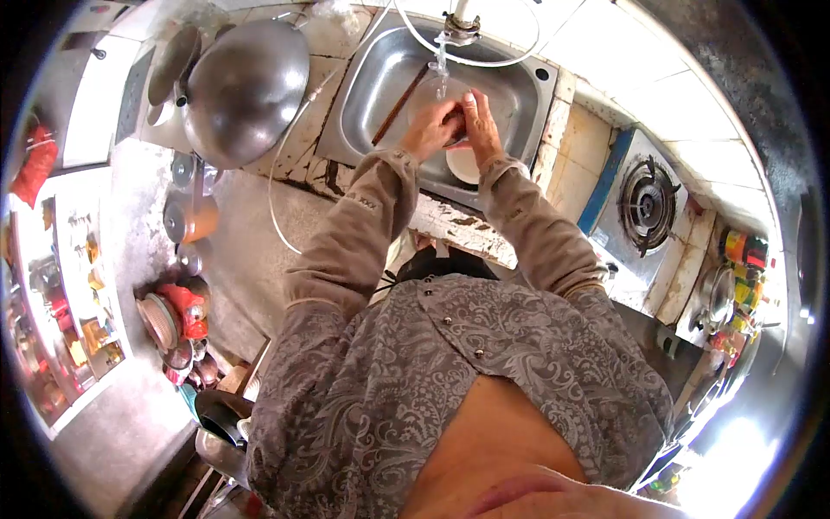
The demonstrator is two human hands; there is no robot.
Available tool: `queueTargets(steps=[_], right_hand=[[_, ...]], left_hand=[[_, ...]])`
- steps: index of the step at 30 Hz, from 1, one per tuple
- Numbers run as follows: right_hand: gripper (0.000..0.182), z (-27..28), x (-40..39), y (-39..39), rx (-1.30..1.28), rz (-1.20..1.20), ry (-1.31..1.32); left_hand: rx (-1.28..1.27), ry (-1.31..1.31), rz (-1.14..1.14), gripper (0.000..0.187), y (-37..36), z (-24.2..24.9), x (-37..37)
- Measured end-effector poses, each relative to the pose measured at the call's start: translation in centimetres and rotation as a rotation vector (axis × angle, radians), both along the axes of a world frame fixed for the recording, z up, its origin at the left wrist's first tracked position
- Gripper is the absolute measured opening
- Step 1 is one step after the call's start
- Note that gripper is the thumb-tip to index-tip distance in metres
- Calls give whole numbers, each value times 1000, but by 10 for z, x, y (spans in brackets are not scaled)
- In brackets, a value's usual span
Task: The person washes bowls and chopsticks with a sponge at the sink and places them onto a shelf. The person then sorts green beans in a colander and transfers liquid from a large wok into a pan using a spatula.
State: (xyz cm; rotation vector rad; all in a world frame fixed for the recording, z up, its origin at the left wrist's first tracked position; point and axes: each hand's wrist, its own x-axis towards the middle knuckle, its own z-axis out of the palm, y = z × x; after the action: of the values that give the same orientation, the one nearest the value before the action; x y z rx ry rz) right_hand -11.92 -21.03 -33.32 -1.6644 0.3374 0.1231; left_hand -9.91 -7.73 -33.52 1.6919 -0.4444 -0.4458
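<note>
Both hands are together over the steel sink [353,112], just below the running water [442,78]. My left hand [429,130] has its fingers curled inward toward the other palm. Fingers of my right hand [482,125] point up and lie close together, cupped against the left. Between them shows a small dark, reddish thing, mostly hidden, that I cannot make out. A white bowl [463,166] sits in the sink under my right wrist. To the left of my hands, a long brown stick [403,104] leans slantwise in the basin.
Above the sink is the tap [461,30], with a white hose [278,190] looping away left and down. A large wok [248,93] lies on the left counter. A gas stove [648,205] stands at the right. Shelves with several goods [65,303] are far left.
</note>
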Motion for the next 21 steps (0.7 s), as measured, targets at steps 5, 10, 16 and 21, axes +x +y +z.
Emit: queueTargets(steps=[5, 10, 16, 21], right_hand=[[48, 8, -4, -10, -365, 117, -243], [57, 15, -4, -10, -293, 9, -112], [55, 42, -26, 4, 317, 41, 76], [53, 36, -28, -6, 386, 215, 92]], left_hand=[[512, -612, -192, 20, 24, 31, -20], [700, -628, 244, 27, 36, 33, -2], [319, -539, 495, 28, -2, 22, -4], [-66, -110, 304, 28, -4, 17, -15]])
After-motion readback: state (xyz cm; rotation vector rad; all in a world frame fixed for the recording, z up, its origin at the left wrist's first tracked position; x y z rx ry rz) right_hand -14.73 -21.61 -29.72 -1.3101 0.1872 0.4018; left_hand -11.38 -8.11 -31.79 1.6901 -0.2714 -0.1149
